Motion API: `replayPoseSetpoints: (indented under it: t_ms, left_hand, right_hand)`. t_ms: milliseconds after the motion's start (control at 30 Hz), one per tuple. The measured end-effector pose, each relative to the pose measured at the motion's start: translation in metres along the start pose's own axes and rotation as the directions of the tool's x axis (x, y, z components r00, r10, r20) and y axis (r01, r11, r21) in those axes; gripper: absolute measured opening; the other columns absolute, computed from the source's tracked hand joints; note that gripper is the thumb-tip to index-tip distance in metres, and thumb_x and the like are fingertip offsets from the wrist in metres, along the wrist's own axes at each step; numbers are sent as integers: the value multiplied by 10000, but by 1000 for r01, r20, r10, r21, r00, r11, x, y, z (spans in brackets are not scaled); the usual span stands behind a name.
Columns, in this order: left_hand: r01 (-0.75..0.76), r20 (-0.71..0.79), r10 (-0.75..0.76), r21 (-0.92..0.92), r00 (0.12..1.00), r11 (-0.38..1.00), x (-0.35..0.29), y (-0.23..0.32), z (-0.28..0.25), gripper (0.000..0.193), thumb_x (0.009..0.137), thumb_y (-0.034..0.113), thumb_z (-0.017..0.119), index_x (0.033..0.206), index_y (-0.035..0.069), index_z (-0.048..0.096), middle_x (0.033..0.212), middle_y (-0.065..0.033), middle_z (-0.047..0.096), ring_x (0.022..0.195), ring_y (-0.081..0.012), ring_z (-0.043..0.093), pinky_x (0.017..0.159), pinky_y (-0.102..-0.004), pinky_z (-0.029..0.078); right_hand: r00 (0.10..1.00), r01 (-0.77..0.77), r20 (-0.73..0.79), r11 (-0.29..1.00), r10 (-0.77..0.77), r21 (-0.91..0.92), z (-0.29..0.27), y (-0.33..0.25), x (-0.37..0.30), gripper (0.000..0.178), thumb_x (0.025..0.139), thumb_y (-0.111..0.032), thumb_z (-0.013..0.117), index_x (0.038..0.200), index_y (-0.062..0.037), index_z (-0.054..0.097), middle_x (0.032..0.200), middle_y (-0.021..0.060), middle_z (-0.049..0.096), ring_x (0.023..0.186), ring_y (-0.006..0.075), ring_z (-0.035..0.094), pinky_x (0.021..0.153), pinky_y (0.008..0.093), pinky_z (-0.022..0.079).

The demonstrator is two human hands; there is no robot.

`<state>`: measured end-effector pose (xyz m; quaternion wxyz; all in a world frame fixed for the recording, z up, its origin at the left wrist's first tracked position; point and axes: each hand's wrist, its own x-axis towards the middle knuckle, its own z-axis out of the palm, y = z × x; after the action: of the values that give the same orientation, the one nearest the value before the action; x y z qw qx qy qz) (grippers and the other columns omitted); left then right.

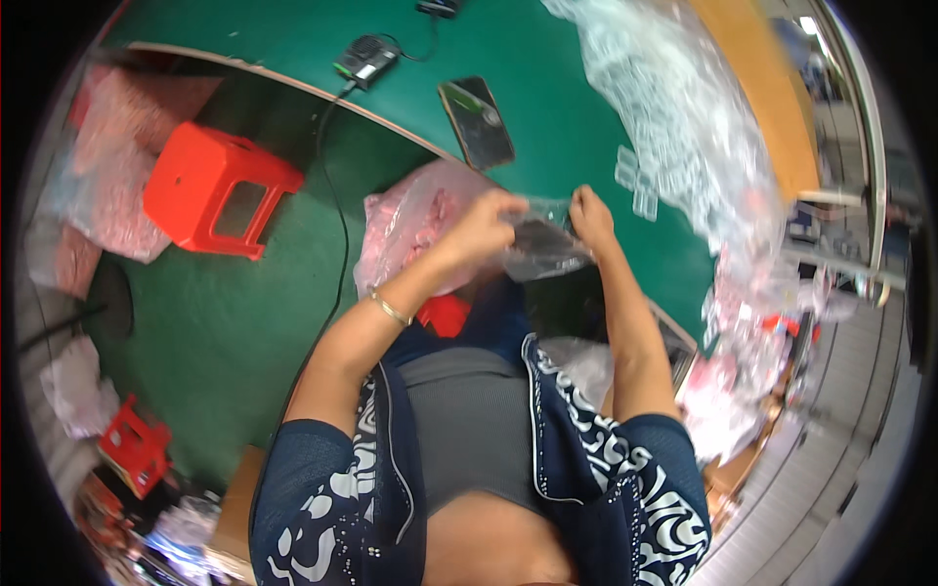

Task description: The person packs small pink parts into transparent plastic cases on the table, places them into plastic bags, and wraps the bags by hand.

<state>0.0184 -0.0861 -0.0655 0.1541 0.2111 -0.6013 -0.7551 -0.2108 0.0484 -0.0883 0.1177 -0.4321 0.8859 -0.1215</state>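
Note:
A clear plastic bag [549,252] is stretched between my two hands, above the near edge of the green table. My left hand [489,227] is closed on its left side, and my right hand [590,220] pinches its upper right corner. What the bag holds, if anything, I cannot make out. Just left of my left hand sits a large translucent sack of pink pieces [410,217]. A small clear plastic piece with several square sections [639,182] lies on the table beyond my right hand.
A phone [477,122] and a small black device [367,61] with a cable lie on the green table [532,88]. A heap of clear plastic pieces [674,117] covers its right side. Red stools [210,190] and pink-filled bags [127,146] stand on the floor at left.

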Motion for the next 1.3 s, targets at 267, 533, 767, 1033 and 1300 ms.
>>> replayPoseSetpoints:
  t_ms: [267, 533, 767, 1033, 1300]
  left_hand:
    - [-313, 108, 294, 308, 950, 898, 68, -20, -4, 363, 632, -17, 508, 971, -8, 635, 982, -152, 599, 903, -265, 583, 780, -316, 463]
    - [-415, 182, 373, 407, 910, 813, 73, -59, -2, 390, 636, -19, 480, 1000, 11, 615, 1048, -182, 568, 939, -325, 561, 829, -348, 449]
    - [-184, 167, 131, 358, 977, 916, 71, -36, 7, 413, 649, -49, 439, 1022, -13, 614, 1034, -131, 567, 932, -232, 545, 796, -275, 427]
    - [-235, 149, 192, 369, 970, 899, 70, -38, 10, 407, 647, -53, 446, 1013, -12, 620, 1052, -141, 574, 927, -225, 550, 787, -272, 431]
    - [-267, 144, 228, 394, 963, 879, 73, -42, 8, 395, 657, -56, 444, 1009, -17, 620, 1048, -141, 573, 984, -240, 546, 842, -278, 420]
  right_hand:
    - [984, -177, 17, 984, 177, 14, -10, -15, -3, 161, 760, -194, 450, 867, -94, 520, 864, 153, 593, 835, 354, 570, 721, 441, 440]
    - [961, -269, -49, 961, 273, 68, 5, -19, -6, 167, 725, -185, 477, 857, -113, 550, 871, 121, 614, 845, 329, 582, 715, 444, 448]
    - [959, -229, -145, 968, 243, 103, 2, -19, -9, 91, 712, -130, 486, 789, -96, 522, 775, 107, 598, 783, 328, 573, 671, 444, 442]
    - [952, -249, -153, 961, 266, 123, 3, -21, -10, 87, 705, -116, 480, 779, -81, 511, 762, 113, 591, 780, 336, 570, 673, 449, 441]
    - [944, -259, -181, 959, 276, 114, 4, -23, -8, 96, 711, -120, 478, 789, -88, 523, 757, 121, 595, 784, 331, 576, 675, 452, 442]
